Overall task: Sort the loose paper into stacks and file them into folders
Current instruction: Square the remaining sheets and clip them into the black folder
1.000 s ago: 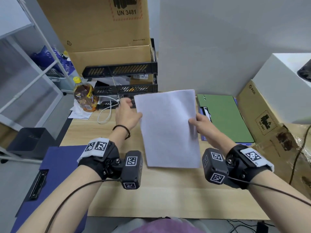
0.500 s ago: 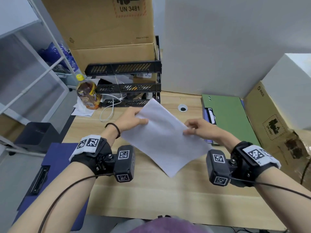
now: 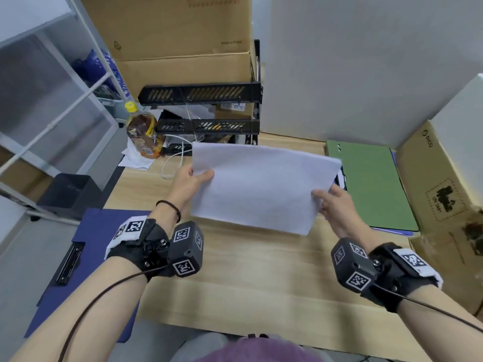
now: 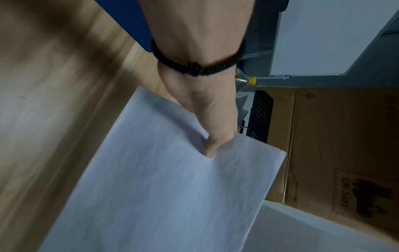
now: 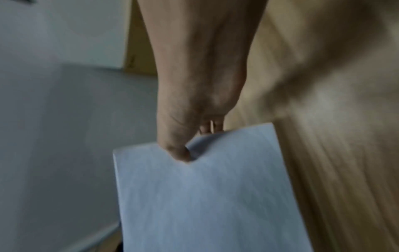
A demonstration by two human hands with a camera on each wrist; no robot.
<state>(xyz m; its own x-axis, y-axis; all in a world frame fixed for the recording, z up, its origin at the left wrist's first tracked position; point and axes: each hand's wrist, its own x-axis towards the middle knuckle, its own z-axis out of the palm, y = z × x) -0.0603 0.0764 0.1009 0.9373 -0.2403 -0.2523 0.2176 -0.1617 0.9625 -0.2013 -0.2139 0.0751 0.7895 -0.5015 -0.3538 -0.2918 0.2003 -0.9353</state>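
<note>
Since half a second earlier, you had turned the white paper stack (image 3: 264,188) from a diamond tilt to lie with its long edges roughly along the desk's far edge, and raised it nearer the black letter tray (image 3: 202,108).

Your left hand (image 3: 189,182) pinched the stack near its far-left corner, thumb (image 4: 215,131) on top and the other fingers hidden beneath. Your right hand (image 3: 337,205) pinched the right short edge, thumb (image 5: 175,143) pressed on the top sheet, fingers curled under it. The stack hung above the light wooden desk (image 3: 261,278), between its centre and far edge, tilted with the near-right corner lowest; whether any corner touched the wood you could not tell.

The sheets looked blank and white, slightly bowed at each thumb, with their edges closely aligned.

To the right, the green folder (image 3: 373,184) lay flat at the desk's far-right corner, partly behind the stack's right edge. A dark blue folder (image 3: 102,246) lay over the desk's left edge by your left wrist.
</note>
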